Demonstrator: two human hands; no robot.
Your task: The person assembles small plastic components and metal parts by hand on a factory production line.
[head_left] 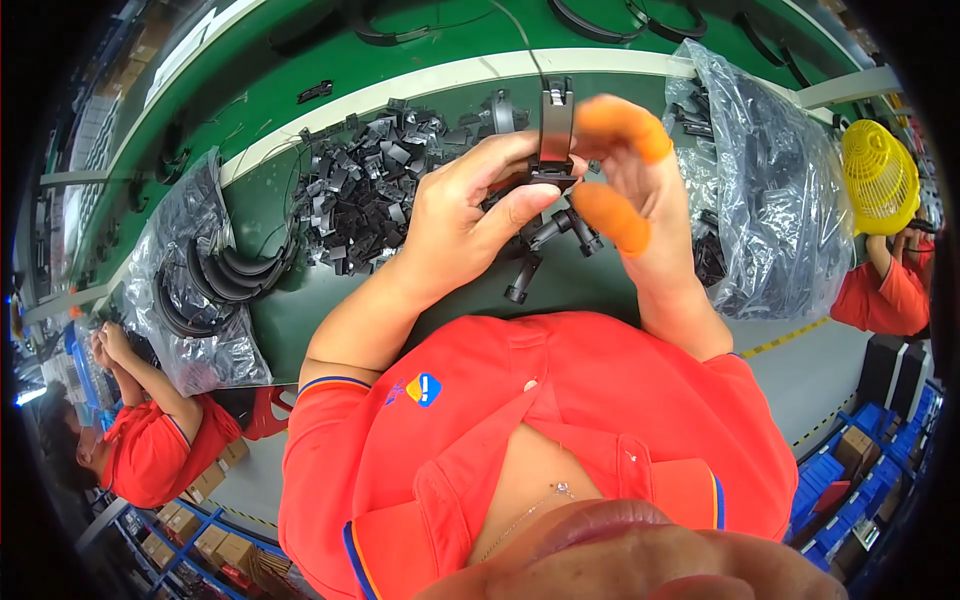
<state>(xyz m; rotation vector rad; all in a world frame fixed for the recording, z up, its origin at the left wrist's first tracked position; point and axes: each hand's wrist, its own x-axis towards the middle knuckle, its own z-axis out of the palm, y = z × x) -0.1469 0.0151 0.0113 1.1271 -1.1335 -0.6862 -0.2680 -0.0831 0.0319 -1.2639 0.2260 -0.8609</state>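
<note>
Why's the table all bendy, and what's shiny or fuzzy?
Head view: the fisheye lens curves the white strip on the table and leaves dark corners; head view: light glints off the clear plastic bag on the right; head view: the orange finger covers on the right hand look slightly smeared, maybe from moving.

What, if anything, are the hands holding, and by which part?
The left hand grips a narrow black piece by its lower end; unclear whether the right hand touches it.
</note>
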